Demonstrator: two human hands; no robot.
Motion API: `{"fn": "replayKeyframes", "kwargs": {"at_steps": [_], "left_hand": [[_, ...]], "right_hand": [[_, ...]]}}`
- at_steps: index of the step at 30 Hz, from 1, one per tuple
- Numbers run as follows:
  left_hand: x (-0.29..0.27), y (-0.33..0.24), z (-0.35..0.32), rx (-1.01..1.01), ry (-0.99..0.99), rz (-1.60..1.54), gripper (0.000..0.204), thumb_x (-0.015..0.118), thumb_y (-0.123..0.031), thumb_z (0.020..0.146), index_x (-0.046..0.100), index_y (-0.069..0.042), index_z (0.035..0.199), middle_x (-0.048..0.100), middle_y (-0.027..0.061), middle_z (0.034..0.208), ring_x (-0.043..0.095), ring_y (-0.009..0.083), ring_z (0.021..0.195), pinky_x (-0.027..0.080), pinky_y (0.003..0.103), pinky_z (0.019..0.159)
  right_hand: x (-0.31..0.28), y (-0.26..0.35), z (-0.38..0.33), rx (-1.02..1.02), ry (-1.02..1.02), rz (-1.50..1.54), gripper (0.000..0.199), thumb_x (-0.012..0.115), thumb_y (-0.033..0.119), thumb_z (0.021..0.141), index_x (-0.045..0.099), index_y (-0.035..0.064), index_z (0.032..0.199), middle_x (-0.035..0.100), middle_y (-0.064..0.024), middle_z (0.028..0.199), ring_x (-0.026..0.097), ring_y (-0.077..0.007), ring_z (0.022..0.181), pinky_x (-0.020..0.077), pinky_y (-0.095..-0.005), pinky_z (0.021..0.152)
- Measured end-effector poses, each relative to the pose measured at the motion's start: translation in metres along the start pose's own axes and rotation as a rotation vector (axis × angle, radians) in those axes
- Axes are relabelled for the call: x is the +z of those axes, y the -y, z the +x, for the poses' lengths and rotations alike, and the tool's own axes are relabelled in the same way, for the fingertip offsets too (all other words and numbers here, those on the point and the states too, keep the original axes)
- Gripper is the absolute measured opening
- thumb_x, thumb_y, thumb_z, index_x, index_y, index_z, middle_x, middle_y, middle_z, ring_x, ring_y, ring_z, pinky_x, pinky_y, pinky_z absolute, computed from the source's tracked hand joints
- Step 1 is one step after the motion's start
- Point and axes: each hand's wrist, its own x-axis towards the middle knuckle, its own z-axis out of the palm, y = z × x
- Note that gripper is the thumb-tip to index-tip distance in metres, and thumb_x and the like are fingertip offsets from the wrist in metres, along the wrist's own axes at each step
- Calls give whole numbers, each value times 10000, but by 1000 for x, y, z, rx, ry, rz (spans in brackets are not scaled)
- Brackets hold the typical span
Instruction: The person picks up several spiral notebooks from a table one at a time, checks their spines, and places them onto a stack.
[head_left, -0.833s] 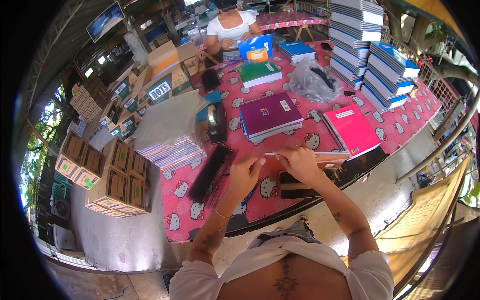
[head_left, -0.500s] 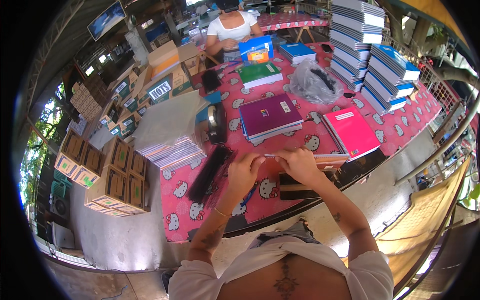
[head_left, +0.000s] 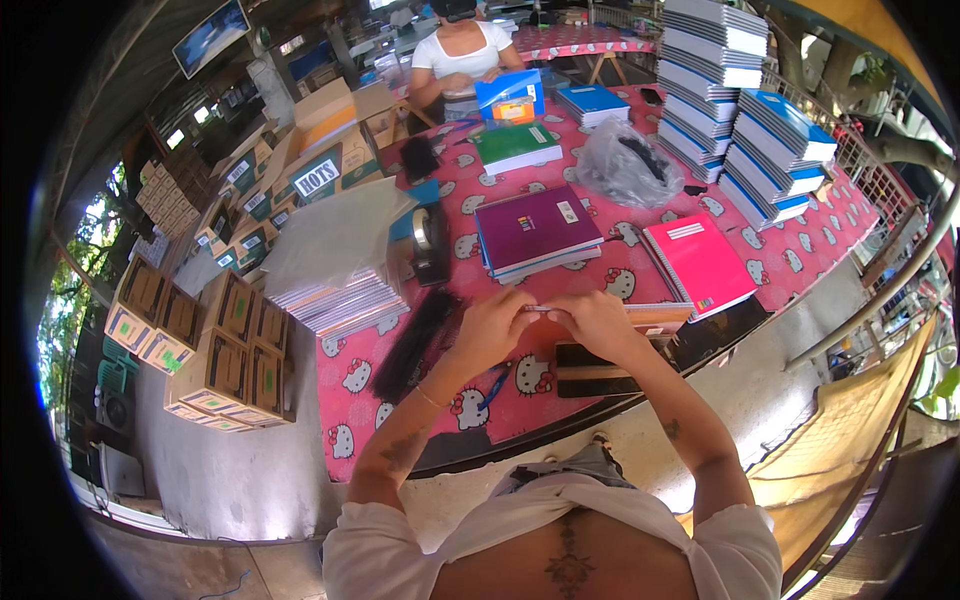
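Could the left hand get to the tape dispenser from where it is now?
Probably yes. The left hand is raised over the pink tablecloth, and the tape dispenser stands just beyond it with nothing between. But both hands are pinching a thin strip, so it would have to let go first.

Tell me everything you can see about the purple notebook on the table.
The purple notebook is a rectangular book with a smooth, slightly glossy cover, closed and lying flat. It carries a small white label near one corner and a short row of coloured marks. It tops a short pile of similar books whose page edges show below it. The pile rests on the pink patterned tablecloth, right of a tape dispenser. Neither hand touches it.
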Motion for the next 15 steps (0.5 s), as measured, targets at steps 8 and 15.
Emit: {"fn": "replayKeyframes", "kwargs": {"at_steps": [8, 15], "left_hand": [[-9, 0, 8, -94, 171, -133, 198, 656, -243, 935, 659, -90, 1060, 662, 97, 875, 666, 310, 755, 512, 412, 675], [-4, 3, 14, 6, 70, -99, 204, 610, -280, 963, 663, -84, 973, 673, 103, 878, 663, 337, 769, 514, 429, 675]], "right_hand": [[-6, -5, 2, -54, 20, 9, 168, 667, 232, 880, 728, 167, 1022, 710, -137, 805, 686, -364, 743, 545, -485, 685], [-8, -18, 7, -25, 124, 44, 212, 685, 174, 868, 721, 142, 1074, 711, -128, 913, 679, -355, 836, 542, -464, 746]]}}
